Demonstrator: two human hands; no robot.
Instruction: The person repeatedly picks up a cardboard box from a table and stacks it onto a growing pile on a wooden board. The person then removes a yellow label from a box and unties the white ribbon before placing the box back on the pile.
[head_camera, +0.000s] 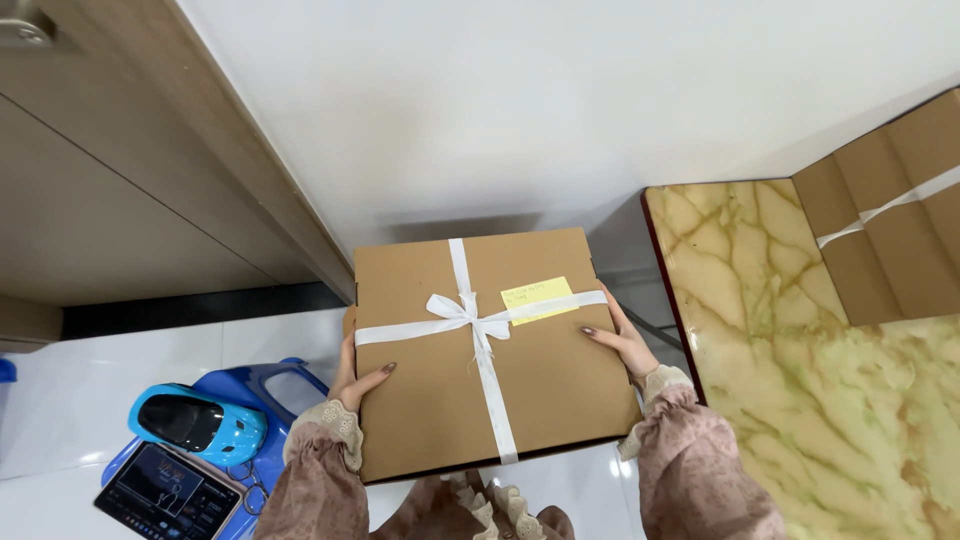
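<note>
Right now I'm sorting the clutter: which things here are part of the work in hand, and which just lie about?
In hand:
box, held at both sides by left hand and right hand
ribbon
yellow note

Lying about:
toy car
tablet
second box
marble table

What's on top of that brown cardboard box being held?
On the cardboard box lies a white ribbon tied crosswise in a bow, with a yellow note tucked under it. The box is closed, so what is inside cannot be seen.

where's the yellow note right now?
Head view: the yellow note lies on top of the cardboard box, tucked under the white ribbon just right of the bow, near the right hand.
</note>
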